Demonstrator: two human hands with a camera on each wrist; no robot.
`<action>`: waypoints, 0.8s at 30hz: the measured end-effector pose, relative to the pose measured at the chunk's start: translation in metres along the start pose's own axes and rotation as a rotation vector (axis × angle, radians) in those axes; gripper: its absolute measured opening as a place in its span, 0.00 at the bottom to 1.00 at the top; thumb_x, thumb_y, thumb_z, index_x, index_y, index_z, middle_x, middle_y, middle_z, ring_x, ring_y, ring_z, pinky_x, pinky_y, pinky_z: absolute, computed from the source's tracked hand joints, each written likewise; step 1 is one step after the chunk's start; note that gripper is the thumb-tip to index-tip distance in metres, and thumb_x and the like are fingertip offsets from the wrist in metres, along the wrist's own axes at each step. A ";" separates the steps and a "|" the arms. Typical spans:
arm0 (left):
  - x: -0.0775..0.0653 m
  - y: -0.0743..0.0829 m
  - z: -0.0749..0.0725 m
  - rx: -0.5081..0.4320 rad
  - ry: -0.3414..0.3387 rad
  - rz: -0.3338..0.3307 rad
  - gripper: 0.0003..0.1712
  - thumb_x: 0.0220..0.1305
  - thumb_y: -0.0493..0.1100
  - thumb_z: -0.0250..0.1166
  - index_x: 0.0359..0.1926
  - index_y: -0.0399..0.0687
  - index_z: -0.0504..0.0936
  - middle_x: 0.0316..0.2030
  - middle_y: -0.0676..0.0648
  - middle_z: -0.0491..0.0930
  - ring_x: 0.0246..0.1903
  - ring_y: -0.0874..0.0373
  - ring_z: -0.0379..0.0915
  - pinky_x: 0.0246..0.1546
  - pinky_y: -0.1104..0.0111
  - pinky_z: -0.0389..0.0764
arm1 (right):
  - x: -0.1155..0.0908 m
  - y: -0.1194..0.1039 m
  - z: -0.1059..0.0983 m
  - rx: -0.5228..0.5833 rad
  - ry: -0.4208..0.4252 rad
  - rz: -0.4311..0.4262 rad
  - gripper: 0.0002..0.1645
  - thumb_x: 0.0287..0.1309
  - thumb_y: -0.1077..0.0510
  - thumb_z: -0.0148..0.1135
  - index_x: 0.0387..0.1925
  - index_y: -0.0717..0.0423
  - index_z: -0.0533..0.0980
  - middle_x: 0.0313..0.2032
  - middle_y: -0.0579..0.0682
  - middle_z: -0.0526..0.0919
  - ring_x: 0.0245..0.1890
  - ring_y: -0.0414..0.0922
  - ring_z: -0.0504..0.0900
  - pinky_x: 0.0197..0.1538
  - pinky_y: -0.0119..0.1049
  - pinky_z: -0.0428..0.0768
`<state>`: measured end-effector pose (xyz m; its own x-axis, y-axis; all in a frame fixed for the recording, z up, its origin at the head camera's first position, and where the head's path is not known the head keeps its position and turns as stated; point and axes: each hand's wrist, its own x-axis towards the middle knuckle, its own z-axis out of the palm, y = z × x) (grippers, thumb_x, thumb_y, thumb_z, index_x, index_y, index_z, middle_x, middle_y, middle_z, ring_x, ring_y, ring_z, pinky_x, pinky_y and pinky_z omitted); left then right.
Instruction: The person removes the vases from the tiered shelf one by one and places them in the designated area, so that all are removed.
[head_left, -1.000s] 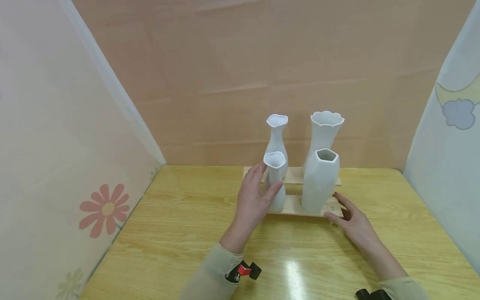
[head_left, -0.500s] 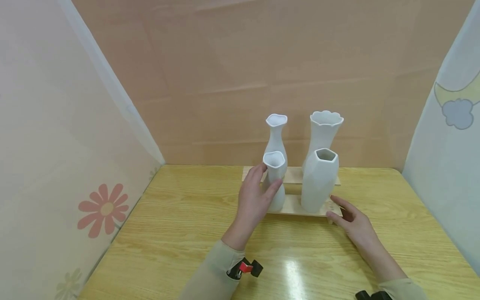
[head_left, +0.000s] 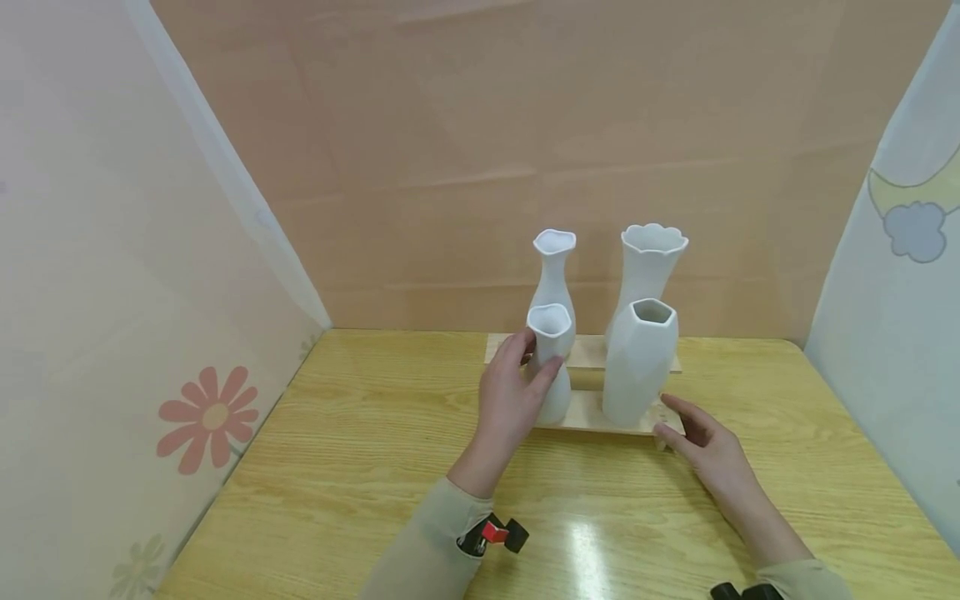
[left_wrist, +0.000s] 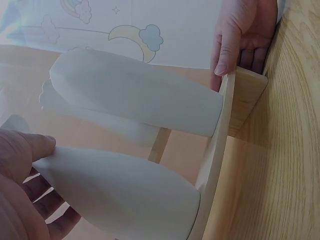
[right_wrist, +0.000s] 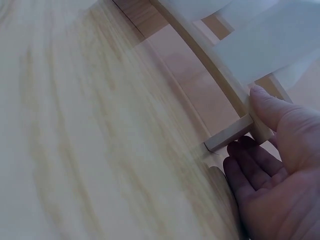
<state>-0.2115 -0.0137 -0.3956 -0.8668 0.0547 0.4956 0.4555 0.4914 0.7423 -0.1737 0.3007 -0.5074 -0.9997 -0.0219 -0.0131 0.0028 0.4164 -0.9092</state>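
My left hand (head_left: 510, 396) holds a small white vase (head_left: 553, 392) round its neck, thumb on the near side and fingers behind. The vase stands upright at the front left of a two-step wooden stand (head_left: 587, 412). At the stand's right end, my right hand (head_left: 708, 450) pinches the front board, thumb on its near edge. The right wrist view shows the fingers of that hand (right_wrist: 280, 175) curled under the board, beside a short leg (right_wrist: 230, 134). A faceted white vase (head_left: 641, 367) with a five-sided mouth stands between the hands, touched by neither as far as I can see.
On the stand's rear step are a slim-necked white vase (head_left: 553, 279) and a wide one with a scalloped rim (head_left: 648, 267). The wooden table (head_left: 360, 467) meets a brown backdrop (head_left: 450, 167) behind, with pale printed panels at both sides.
The fingers of my right hand have shifted slightly inward along the stand's end. My left hand keeps its hold on the small vase, and the vases have not visibly moved.
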 end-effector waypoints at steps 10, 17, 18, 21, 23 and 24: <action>-0.001 0.001 0.000 -0.045 0.010 0.018 0.22 0.74 0.43 0.76 0.64 0.44 0.84 0.54 0.46 0.87 0.56 0.52 0.84 0.59 0.58 0.86 | -0.003 -0.003 -0.001 0.007 0.006 0.010 0.48 0.79 0.39 0.66 0.87 0.53 0.61 0.84 0.64 0.58 0.83 0.69 0.55 0.57 0.10 0.66; -0.003 0.004 -0.006 -0.072 0.027 0.047 0.20 0.71 0.39 0.77 0.61 0.44 0.85 0.53 0.46 0.87 0.55 0.51 0.85 0.58 0.55 0.87 | -0.002 -0.002 -0.001 0.014 0.010 0.015 0.47 0.79 0.39 0.67 0.86 0.53 0.62 0.84 0.63 0.60 0.83 0.68 0.57 0.57 0.10 0.66; -0.004 0.004 -0.007 -0.077 0.028 0.050 0.20 0.71 0.39 0.78 0.61 0.44 0.85 0.53 0.46 0.88 0.55 0.51 0.85 0.58 0.55 0.87 | -0.002 -0.002 -0.001 0.014 0.007 0.018 0.47 0.79 0.39 0.66 0.87 0.53 0.61 0.84 0.63 0.59 0.83 0.68 0.56 0.57 0.10 0.66; -0.006 0.006 -0.015 -0.090 0.021 0.041 0.21 0.71 0.38 0.78 0.62 0.44 0.85 0.53 0.46 0.88 0.56 0.51 0.85 0.59 0.56 0.87 | -0.003 -0.001 -0.001 0.017 0.000 0.025 0.48 0.79 0.39 0.66 0.87 0.52 0.61 0.84 0.63 0.59 0.83 0.68 0.55 0.57 0.11 0.66; -0.008 0.006 -0.022 -0.103 0.021 0.031 0.22 0.71 0.38 0.77 0.62 0.44 0.85 0.53 0.46 0.88 0.56 0.50 0.85 0.59 0.55 0.87 | -0.003 -0.002 -0.001 0.016 0.001 0.023 0.48 0.78 0.38 0.67 0.87 0.52 0.61 0.84 0.64 0.59 0.83 0.68 0.56 0.57 0.11 0.66; -0.009 0.006 -0.025 -0.107 0.024 0.024 0.22 0.71 0.38 0.77 0.63 0.44 0.85 0.53 0.46 0.88 0.55 0.50 0.85 0.59 0.55 0.87 | -0.003 -0.002 -0.002 0.014 0.001 0.022 0.48 0.78 0.38 0.67 0.87 0.52 0.61 0.84 0.64 0.59 0.83 0.68 0.56 0.57 0.11 0.66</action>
<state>-0.1959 -0.0333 -0.3846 -0.8511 0.0438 0.5232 0.4959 0.3943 0.7737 -0.1709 0.3015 -0.5051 -0.9994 -0.0117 -0.0331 0.0256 0.4042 -0.9143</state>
